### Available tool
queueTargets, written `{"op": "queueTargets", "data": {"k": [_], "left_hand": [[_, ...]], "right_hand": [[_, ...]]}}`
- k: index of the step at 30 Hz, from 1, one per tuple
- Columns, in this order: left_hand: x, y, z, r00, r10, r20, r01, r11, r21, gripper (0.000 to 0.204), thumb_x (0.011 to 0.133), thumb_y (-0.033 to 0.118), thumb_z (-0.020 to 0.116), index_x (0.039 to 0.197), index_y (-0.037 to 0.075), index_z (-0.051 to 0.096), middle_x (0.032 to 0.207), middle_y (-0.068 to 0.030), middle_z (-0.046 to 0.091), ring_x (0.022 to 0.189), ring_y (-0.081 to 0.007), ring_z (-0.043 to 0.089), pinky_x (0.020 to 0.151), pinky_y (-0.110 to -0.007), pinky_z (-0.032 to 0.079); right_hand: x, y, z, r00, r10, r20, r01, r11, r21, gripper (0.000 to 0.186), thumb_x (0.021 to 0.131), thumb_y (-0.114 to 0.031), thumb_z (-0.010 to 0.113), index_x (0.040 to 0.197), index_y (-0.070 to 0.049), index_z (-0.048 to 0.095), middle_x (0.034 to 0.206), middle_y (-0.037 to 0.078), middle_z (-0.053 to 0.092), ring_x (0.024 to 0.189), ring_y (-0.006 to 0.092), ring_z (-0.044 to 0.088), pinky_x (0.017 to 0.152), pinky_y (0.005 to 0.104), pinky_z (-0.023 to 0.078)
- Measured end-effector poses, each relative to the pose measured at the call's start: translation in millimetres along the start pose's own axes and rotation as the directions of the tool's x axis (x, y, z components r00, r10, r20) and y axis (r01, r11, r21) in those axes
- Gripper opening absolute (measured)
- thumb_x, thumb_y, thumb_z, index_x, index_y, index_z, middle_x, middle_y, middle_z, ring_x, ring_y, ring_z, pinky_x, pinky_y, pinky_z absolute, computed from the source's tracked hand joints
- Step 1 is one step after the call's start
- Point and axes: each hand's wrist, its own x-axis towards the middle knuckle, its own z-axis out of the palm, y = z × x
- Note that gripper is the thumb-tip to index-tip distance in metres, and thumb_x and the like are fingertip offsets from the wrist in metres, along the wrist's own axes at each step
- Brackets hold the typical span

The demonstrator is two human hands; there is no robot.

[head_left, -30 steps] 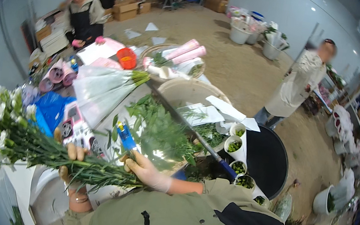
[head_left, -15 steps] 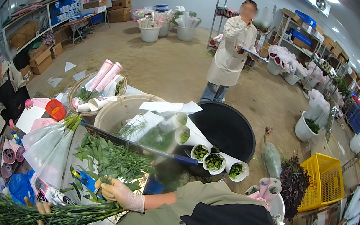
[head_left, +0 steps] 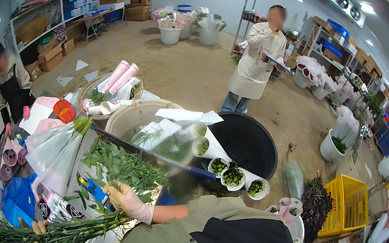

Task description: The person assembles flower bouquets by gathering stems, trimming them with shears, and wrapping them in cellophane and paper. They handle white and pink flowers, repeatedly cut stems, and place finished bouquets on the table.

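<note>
A long bunch of green-stemmed flowers (head_left: 75, 228) lies across the lower left, its pale flower heads toward the left rim. My left hand (head_left: 38, 228) wraps round it from beneath; only the fingers show. Above the cut stem ends is my right hand (head_left: 129, 203), in a thin pale glove, its fingers closed at some green stems, partly hidden. Just beyond it spreads a heap of leafy greenery (head_left: 121, 163) on the table. A blue tool-like object (head_left: 95, 191) sits beside my right fingertips, with leaves partly over it.
Paper-wrapped flowers (head_left: 58, 152) fan out on the left. Beyond the greenery stand a beige tub (head_left: 117, 119) and a black tub (head_left: 252, 134), with paper-wrapped bunches (head_left: 232, 175) at their near side. A yellow crate (head_left: 346, 207) stands right. One person (head_left: 258, 56) stands ahead; another (head_left: 12, 88) works left.
My left hand and the bunch have shifted lower and toward the rim. My right hand has risen slightly. The person at the left has drawn a pink-gloved hand inward.
</note>
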Motion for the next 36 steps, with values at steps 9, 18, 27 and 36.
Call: {"op": "queueTargets", "data": {"k": [9,18,27,36], "left_hand": [[1,50,-10,0.945,0.258,0.201,-0.265,0.964,0.009,0.069,0.09,0.026,0.058,0.151,0.017,0.027,0.092,-0.001,0.04,0.09,-0.0169,0.044,0.095,-0.039,0.039],[-12,58,18,0.864,0.502,0.04,-0.496,0.836,0.235,0.058,0.093,0.025,0.054,0.146,0.013,0.035,0.092,-0.0042,0.046,0.092,-0.0217,0.047,0.098,-0.043,0.039],[-17,49,25,0.863,0.505,0.021,-0.494,0.832,0.252,0.055,0.094,0.023,0.05,0.145,0.01,0.036,0.092,-0.0088,0.051,0.093,-0.0249,0.053,0.098,-0.047,0.041],[-27,13,34,0.887,0.446,0.121,-0.462,0.857,0.228,0.056,0.093,0.021,0.05,0.146,0.011,0.035,0.098,-0.0087,0.053,0.098,-0.0247,0.054,0.099,-0.046,0.042]], "right_hand": [[60,-69,-85,0.857,-0.318,-0.406,0.227,0.939,-0.257,0.03,0.099,-0.028,0.057,0.076,-0.008,0.059,0.049,-0.004,0.039,0.038,0.0088,0.036,0.036,0.0275,0.028],[159,-158,-125,0.86,-0.475,0.184,0.125,-0.153,-0.98,0.056,0.086,-0.026,0.067,0.133,-0.001,0.048,0.123,0.028,0.057,0.115,0.0378,0.054,0.098,0.044,0.043],[105,-69,17,0.704,0.228,0.673,0.574,0.376,-0.728,0.073,0.083,-0.017,0.071,0.146,-0.004,0.036,0.148,0.018,0.042,0.136,0.0276,0.041,0.113,0.0366,0.031],[51,4,81,0.527,-0.009,0.85,0.755,0.463,-0.463,0.048,0.08,-0.012,0.07,0.126,-0.007,0.057,0.109,0.014,0.059,0.102,0.033,0.057,0.091,0.0401,0.046]]}}
